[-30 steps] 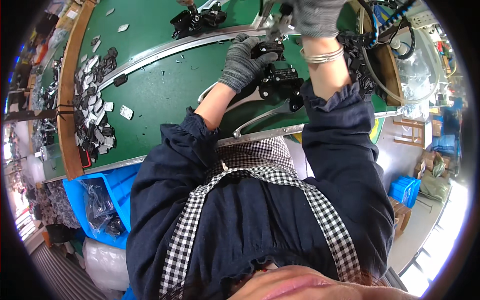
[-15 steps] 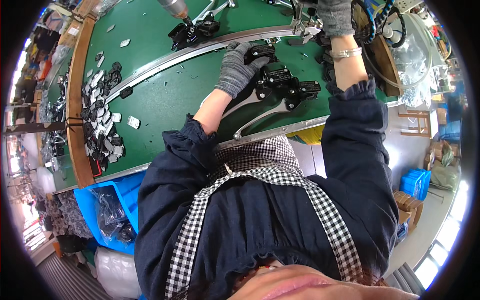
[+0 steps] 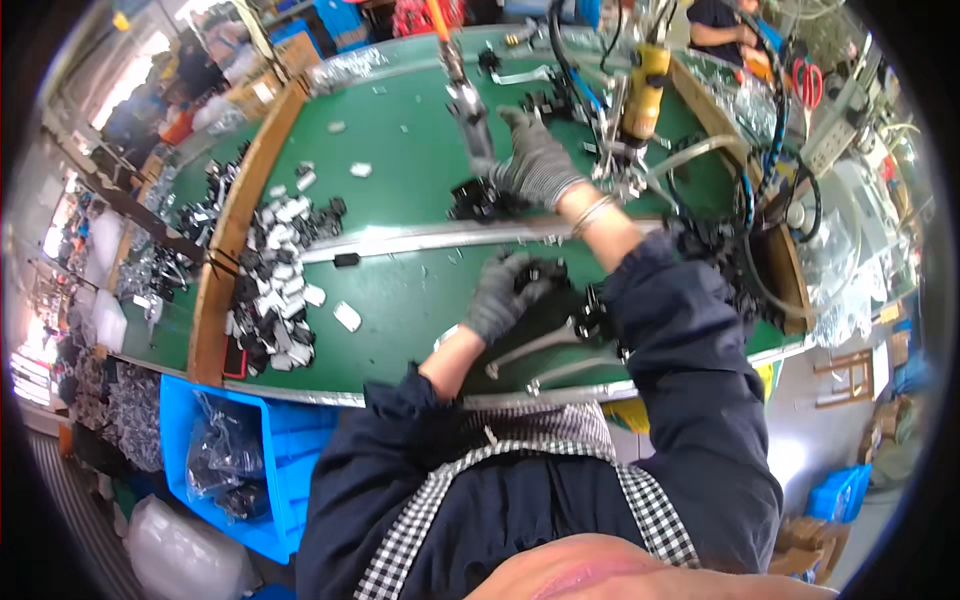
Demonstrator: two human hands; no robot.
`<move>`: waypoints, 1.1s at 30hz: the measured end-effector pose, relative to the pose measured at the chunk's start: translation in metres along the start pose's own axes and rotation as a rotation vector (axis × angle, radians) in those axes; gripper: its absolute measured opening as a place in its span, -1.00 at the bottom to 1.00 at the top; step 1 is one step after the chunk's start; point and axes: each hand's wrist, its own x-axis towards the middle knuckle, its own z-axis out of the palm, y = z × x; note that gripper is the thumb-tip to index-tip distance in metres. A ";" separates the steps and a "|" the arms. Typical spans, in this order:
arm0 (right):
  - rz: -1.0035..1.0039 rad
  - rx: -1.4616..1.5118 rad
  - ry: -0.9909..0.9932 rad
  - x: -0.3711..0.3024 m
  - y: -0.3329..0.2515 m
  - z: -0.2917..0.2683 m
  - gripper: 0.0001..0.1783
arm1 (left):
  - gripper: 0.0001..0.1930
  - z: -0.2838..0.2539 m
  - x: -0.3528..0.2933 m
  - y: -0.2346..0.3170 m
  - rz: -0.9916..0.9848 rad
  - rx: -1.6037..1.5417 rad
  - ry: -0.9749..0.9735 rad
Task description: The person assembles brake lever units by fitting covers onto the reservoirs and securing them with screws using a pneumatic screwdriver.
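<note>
My left hand (image 3: pixel 500 298), in a grey knit glove, is closed around the black reservoir block of a brake lever assembly (image 3: pixel 545 272) near the table's front. More brake lever assemblies (image 3: pixel 592 318) with silver levers lie just right of it, partly hidden by my right sleeve. Farther out, my gloved right hand (image 3: pixel 541 163) is beside a hanging power screwdriver (image 3: pixel 468 115). Its fingers are spread, some close to the tool's lower end; blur hides whether they touch. Under that hand lies another black assembly (image 3: pixel 478 200).
A metal rail (image 3: pixel 400 243) crosses the green table (image 3: pixel 400 300). At left, black and white small parts (image 3: pixel 285 270) are heaped against a wooden board (image 3: pixel 218 300). A yellow-bodied tool (image 3: pixel 645 92) stands at the right among hoses. A blue bin (image 3: pixel 285 470) is below the table's left front.
My right hand has moved left from the tool fixture to the hanging screwdriver. My left hand stays on its brake lever assembly. The whole view has shifted, showing more of the table's far side.
</note>
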 end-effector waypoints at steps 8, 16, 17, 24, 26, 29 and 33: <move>0.016 0.597 -0.124 0.039 0.014 0.066 -0.19 | -0.62 -0.010 -0.021 0.000 -0.286 -0.019 0.091; 0.184 1.223 -0.066 0.000 -0.031 -0.007 -0.50 | -0.64 -0.010 -0.019 -0.003 -0.307 0.038 0.131; 0.246 1.166 -0.090 -0.012 -0.037 -0.015 -0.50 | -0.67 -0.009 -0.018 -0.004 -0.338 -0.034 0.136; 0.200 0.992 0.143 -0.081 -0.039 0.000 -0.58 | -0.67 -0.001 -0.021 -0.023 -0.292 -0.306 0.094; 0.085 0.967 0.251 -0.081 -0.038 0.011 -0.58 | -0.57 -0.002 -0.020 -0.027 -0.323 -0.153 0.081; 0.030 1.032 0.333 -0.082 -0.040 0.018 -0.65 | -0.54 -0.003 -0.021 -0.027 -0.347 -0.018 0.059; 0.100 1.065 0.234 -0.086 -0.042 0.017 -0.73 | -0.52 -0.006 -0.019 -0.021 -0.328 -0.011 0.073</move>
